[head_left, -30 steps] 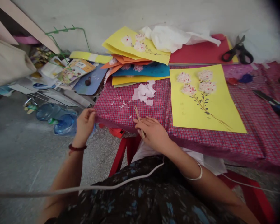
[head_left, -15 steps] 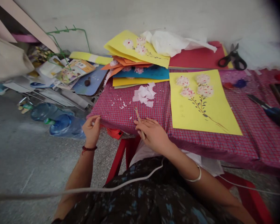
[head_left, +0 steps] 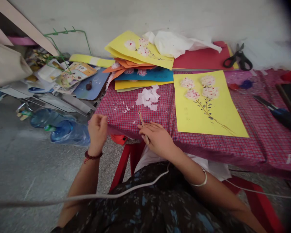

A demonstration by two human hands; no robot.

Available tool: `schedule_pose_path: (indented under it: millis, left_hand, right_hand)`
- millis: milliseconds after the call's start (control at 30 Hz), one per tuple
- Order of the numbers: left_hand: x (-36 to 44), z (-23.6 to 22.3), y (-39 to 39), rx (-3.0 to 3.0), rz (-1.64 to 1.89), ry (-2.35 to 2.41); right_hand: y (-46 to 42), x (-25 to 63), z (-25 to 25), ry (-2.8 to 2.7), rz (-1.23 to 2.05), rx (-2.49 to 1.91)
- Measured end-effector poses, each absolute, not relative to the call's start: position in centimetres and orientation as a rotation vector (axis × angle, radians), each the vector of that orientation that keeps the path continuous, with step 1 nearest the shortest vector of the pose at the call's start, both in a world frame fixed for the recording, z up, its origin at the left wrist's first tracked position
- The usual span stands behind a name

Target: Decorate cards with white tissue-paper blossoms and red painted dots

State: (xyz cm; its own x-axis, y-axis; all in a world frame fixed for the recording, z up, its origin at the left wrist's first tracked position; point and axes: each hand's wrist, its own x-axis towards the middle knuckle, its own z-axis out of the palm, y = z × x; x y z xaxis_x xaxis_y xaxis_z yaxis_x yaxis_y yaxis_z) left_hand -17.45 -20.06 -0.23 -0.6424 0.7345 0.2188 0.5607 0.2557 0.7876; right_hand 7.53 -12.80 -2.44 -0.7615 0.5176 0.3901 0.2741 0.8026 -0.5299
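Observation:
My right hand [head_left: 157, 137] rests at the front edge of the checked table cloth, its fingers closed around a slim tan stick [head_left: 142, 119] with a reddish-dark tip that points away from me. Left of it, my left hand [head_left: 97, 131] is raised by the table's left corner. Its fingers are curled in, slightly blurred, and what they hold, if anything, is hidden. Beyond the stick lies a heap of torn white paper pieces [head_left: 148, 97], with small scraps [head_left: 124, 107] scattered to its left. To the right lies a yellow sheet [head_left: 184, 121] bearing puffy pink-white flowers on a painted branch.
Stacked coloured sheets [head_left: 145, 76] with similar flowers lie at the back. Black scissors [head_left: 239, 60] rest on red paper [head_left: 199, 61], and another blade [head_left: 265, 102] points in from the right. Water bottles [head_left: 68, 132] lie on the floor at left. A white cable [head_left: 135, 186] crosses my lap.
My left hand has lifted slightly and turned inward from the table's corner. My right hand keeps its grip on the stick, almost unmoved. The view has shifted a little.

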Motion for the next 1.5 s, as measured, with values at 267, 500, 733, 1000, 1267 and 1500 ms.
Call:
schedule_pose_path:
  millis: [267,500,733,1000,1267,1500]
  left_hand:
    - [-14.8,1.9,-14.1,1.954,-0.229,2.602]
    - [-16.1,1.8,-13.1,2.174,-0.466,2.413]
    - [-19.0,1.0,-12.8,1.958,0.34,2.55]
    - [-15.4,2.5,-11.7,2.139,-0.197,2.451]
    - [-17.3,1.6,-10.6,2.144,-0.267,2.418]
    - [-18.7,1.9,-10.2,2.044,-0.004,2.524]
  right_hand:
    - [-12.9,7.4,-2.7,-2.438,0.581,-0.563]
    - [-12.9,7.4,-2.7,-2.453,0.598,-0.59]
    - [-12.8,7.4,-2.7,-2.481,0.589,-0.582]
    - [-12.9,7.3,-2.6,-2.48,0.581,-0.589]
    - [-12.9,7.4,-2.6,-2.476,0.578,-0.593]
    - [-12.9,7.4,-2.7,-2.474,0.584,-0.57]
